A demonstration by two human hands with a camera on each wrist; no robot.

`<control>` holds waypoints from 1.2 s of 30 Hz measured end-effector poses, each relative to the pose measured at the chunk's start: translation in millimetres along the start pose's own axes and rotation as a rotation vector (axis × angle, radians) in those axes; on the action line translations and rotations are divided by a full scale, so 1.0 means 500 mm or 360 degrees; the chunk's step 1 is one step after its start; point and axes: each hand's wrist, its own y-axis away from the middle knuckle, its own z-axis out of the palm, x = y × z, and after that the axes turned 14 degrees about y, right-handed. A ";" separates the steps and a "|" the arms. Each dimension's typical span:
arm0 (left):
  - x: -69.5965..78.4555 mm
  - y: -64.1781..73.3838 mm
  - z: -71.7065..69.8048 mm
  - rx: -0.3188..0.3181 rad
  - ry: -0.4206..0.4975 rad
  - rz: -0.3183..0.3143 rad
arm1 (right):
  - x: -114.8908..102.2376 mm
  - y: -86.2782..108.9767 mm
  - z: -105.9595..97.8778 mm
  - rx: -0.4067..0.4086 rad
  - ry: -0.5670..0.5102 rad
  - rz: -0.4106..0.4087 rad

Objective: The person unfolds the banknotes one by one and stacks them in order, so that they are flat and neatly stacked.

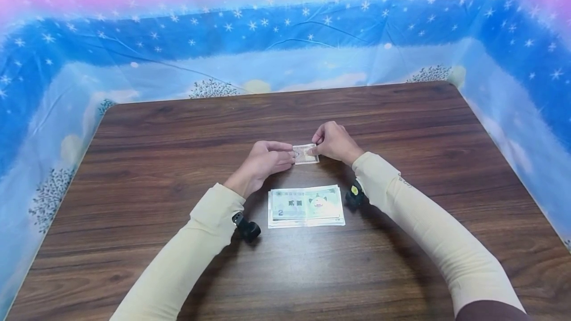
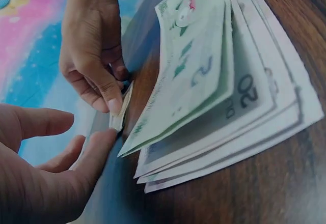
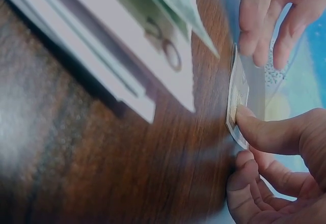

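A small tan banknote [image 1: 305, 158] lies on the wooden table beyond a stack of larger banknotes [image 1: 306, 207]. My right hand [image 1: 335, 141] pinches its right end, thumb on the printed face and the other fingers curled by the edge, as the right wrist view shows. At the note's left end, my left hand [image 1: 264, 161] reaches in with fingers extended, fingertips right at its edge and the thumb apart from them. On top of the stack is a green note marked 2; in the left wrist view a note marked 20 [image 2: 249, 92] shows beneath it.
Each wrist carries a small black camera [image 1: 248, 228], both close to the stack's sides. The dark wood table [image 1: 178, 133] has rounded far corners. Behind it hangs a pink and blue snowflake-print cloth [image 1: 285, 28] on three sides.
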 end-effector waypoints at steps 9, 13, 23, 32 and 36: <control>0.000 -0.004 0.012 0.0127 -0.0126 0.0029 | -0.003 0.001 0.002 -0.0021 -0.0013 0.0016; 0.002 -0.004 0.013 0.0115 -0.0086 0.0017 | -0.002 0.001 0.001 -0.0017 -0.0010 0.0013; 0.003 -0.009 0.021 0.0037 0.0069 0.0039 | 0.001 0.005 0.001 -0.0011 -0.0039 0.0005; -0.013 -0.026 0.030 0.0080 0.0028 0.0044 | 0.003 0.009 0.003 -0.0005 -0.0051 -0.0030; -0.014 -0.030 0.034 0.0107 -0.0047 0.0037 | 0.002 0.014 0.001 -0.0019 -0.0058 -0.0033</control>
